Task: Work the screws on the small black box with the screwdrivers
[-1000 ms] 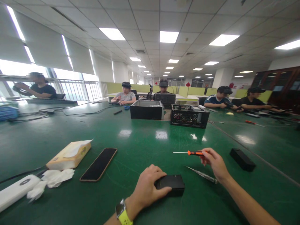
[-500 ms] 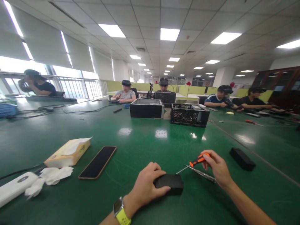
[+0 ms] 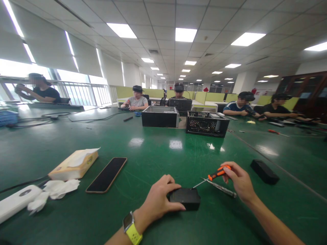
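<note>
A small black box (image 3: 186, 199) lies on the green table, gripped at its left end by my left hand (image 3: 162, 195), thumb along the near side and fingers over the far side. My right hand (image 3: 237, 180) pinches the end of the orange and black handle of a screwdriver (image 3: 216, 173). Its shaft slants down to the left, the tip at the far top edge of the box; whether it touches cannot be made out. Beneath the screwdriver, a slim metal tool with a pointed end (image 3: 222, 189) rests on the table. Another black box (image 3: 265, 172) sits to the right of my right hand.
On the left are a phone (image 3: 106, 175), a tissue pack (image 3: 74, 165), crumpled tissues (image 3: 61, 189) and a white device (image 3: 19, 202). Two open computer cases (image 3: 159, 117) (image 3: 206, 125) stand farther back. Several people sit around the table's far sides.
The screwdriver and my right hand have shifted very slightly to the right. My left hand keeps its hold on the black box.
</note>
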`<state>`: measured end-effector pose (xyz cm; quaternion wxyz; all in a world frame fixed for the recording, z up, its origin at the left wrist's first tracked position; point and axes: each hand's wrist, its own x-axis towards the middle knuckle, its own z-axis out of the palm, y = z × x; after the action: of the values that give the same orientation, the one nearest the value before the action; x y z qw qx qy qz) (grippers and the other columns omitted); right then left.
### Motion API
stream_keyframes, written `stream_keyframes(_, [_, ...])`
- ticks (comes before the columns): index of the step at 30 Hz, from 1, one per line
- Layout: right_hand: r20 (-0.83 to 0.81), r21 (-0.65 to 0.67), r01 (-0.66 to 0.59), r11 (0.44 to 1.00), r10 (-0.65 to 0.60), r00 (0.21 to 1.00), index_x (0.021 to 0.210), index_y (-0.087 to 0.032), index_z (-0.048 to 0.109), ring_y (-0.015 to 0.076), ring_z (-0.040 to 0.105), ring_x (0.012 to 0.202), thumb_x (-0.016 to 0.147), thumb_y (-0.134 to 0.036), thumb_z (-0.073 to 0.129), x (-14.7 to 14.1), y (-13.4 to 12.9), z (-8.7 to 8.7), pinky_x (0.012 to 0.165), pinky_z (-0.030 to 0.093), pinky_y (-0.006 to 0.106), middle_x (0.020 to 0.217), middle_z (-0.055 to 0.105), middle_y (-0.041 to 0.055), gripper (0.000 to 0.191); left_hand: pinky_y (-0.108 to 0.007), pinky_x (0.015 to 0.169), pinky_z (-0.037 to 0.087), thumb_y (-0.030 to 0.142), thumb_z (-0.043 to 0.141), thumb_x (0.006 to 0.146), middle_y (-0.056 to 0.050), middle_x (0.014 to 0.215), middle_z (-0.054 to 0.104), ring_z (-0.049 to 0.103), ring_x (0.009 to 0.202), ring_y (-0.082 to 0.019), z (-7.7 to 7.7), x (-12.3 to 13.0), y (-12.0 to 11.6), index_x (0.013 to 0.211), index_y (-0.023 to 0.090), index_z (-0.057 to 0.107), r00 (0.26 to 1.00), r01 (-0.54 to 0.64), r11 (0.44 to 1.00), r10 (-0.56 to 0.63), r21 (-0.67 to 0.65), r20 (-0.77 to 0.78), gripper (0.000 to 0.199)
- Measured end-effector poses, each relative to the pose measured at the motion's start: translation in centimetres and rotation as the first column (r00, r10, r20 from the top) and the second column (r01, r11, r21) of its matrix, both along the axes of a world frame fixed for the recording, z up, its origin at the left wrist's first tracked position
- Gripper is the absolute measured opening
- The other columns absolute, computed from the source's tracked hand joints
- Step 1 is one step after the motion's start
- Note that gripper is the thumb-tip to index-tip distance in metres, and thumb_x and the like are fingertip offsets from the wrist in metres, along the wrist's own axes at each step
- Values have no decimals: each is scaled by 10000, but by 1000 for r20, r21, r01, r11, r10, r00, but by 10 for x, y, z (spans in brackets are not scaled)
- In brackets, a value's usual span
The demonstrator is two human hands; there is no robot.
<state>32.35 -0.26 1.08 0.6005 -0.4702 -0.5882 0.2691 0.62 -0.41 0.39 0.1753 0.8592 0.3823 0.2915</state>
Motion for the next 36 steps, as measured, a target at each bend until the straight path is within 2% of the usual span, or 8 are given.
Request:
stream_keyframes(4, [68,43,13,999,-16,998,921,-199,651,138,530,497,865,-392,605,3,-5,8,488,455,259,583,574,-20,206,-317,799,481,519,855,636,-55,976,594,572,903,-226,-2,0,-2,1081,215,726,1000,7,1000,-7,-21,8,555])
stream_keyframes(7, [293,90,-29,996,1,956,969,-209,680,162,603,610,868,-373,597,-2,-12,36,565,492,273,758,670,26,209,-315,805,473,509,850,649,-49,981,587,567,909,-223,-3,0,-2,1078,222,723,1000,4,999,-3,-54,21,531])
stream_keyframes(12, [722,69,-209,975,96,686,879,-219,722,143,574,608,858,-385,638,-35,-15,106,583,443,259,760,691,19,187,-309,800,466,512,853,642,-48,988,581,563,912,-223,-4,1,-1,1070,221,719,999,-2,996,6,-86,39,534])
stream_keyframes(15, [793,110,-228,967,53,606,675,-198,678,129,512,579,817,-451,697,-58,-11,127,545,373,249,633,610,-1,291,-299,787,463,531,844,645,-41,971,578,563,900,-217,-4,1,-1,1073,232,719,999,-1,996,4,-85,35,537])
stream_keyframes(21, [684,76,-341,937,200,702,1156,-224,695,149,615,774,883,-270,599,-70,-13,124,642,471,241,944,697,46,293,-300,773,459,518,842,659,-44,961,572,563,890,-221,-4,1,-1,1073,227,720,999,1,997,2,-71,37,520])
stream_keyframes(24, [667,65,-326,943,201,717,1171,-225,685,145,634,759,871,-224,567,-63,-15,120,610,483,229,964,707,45,322,-305,797,462,490,828,691,-51,995,578,563,910,-222,-2,0,-2,1103,227,701,998,9,997,-5,-77,56,504])
stream_keyframes(29, [730,160,-165,973,-4,684,1095,-215,704,126,556,570,829,-398,688,-56,-11,114,549,443,247,704,658,-1,323,-314,827,462,410,800,728,-50,1014,583,564,927,-219,0,0,-5,1118,218,672,997,12,996,-6,-90,71,453])
stream_keyframes(36, [736,83,-270,959,124,666,1253,-250,632,134,632,664,900,-299,589,-59,-16,120,583,488,235,921,729,29,359,-315,836,463,357,798,724,-47,1027,582,564,937,-219,-1,-1,-6,1151,228,648,998,13,996,-7,-89,70,470])
